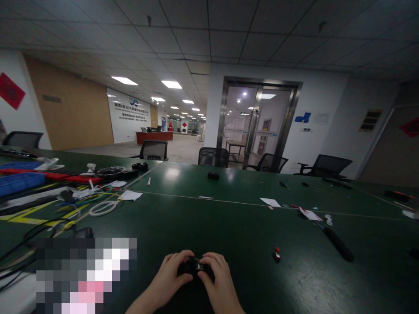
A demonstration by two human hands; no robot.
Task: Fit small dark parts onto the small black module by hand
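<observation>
Near the front edge of the table, both hands hold a small black object [195, 265] with a shiny metallic or glassy part. Its exact kind cannot be made out, since fingers cover much of it. My left hand [170, 274] is closed on its left side, thumb below and fingers above. On the opposite side, my right hand [220, 277] grips it the same way. To the right on the green table [235, 226] lies a small red, black and silver piece [277, 254], apart from the hands.
A long black-handled tool [338, 244] lies at right, near scraps of paper [309, 213]. Leftward are a coiled white cable [104, 208], tangled wires and blue trays [19, 184]. Farther back are a small wrench [149, 181] and a black block [213, 175]. Chairs line the far side.
</observation>
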